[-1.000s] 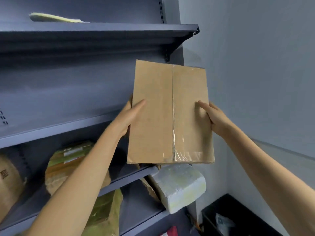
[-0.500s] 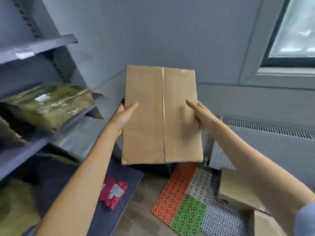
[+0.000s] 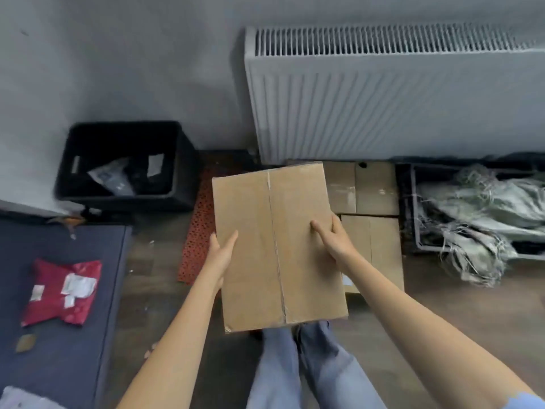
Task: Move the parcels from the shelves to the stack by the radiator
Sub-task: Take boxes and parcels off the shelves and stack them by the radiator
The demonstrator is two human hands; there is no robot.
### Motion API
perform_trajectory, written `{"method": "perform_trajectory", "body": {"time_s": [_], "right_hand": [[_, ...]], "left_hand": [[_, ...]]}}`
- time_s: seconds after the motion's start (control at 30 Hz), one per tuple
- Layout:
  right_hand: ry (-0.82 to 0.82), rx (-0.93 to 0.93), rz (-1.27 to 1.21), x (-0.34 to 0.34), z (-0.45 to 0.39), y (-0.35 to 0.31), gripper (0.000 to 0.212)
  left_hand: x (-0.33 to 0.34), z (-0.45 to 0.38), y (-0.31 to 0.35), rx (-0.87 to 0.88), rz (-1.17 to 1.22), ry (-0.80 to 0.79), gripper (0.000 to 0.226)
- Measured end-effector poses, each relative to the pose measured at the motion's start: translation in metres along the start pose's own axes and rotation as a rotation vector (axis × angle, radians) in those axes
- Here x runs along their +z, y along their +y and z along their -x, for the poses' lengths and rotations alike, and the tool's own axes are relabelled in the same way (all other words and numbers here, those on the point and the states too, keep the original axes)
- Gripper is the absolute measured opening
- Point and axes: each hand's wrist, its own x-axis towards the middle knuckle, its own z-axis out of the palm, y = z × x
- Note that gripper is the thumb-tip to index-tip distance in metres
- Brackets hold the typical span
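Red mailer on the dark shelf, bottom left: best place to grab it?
Probably the red mailer's right edge, nearest the shelf's open side. It lies flat and soft, so pinch thumb over, fingers under. Both hands now hold the cardboard box.

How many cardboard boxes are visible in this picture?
3. One box is held in both hands; a far box and a near box lie on the floor by the radiator. Others may be hidden.
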Motion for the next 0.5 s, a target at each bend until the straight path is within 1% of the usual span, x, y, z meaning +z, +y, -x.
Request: {"method": "perform_trajectory", "body": {"time_s": [0.13,0.27,0.33,0.4,0.5], "right_hand": [[0.026,0.062,0.108,0.012,-0.085,0.106,0.054],[0.063,0.245,0.054,0.014,-0.152,0.207,0.049],[0.086,0.315,0.049,0.010,-0.183,0.249,0.044],[0.113,0.345,0.033,0.003,-0.211,0.280,0.041],[0.181,0.320,-0.005,-0.010,-0.250,0.304,0.040]], "left_hand": [[0.042,-0.086,-0.092,-0.105,-0.015,0.004,0.066],[0.084,-0.166,-0.159,-0.115,-0.107,0.005,0.051],[0.109,-0.207,-0.181,-0.108,-0.182,-0.012,0.045],[0.135,-0.247,-0.196,-0.084,-0.229,-0.033,0.042],[0.173,-0.294,-0.204,-0.062,-0.255,-0.073,0.045]]}}
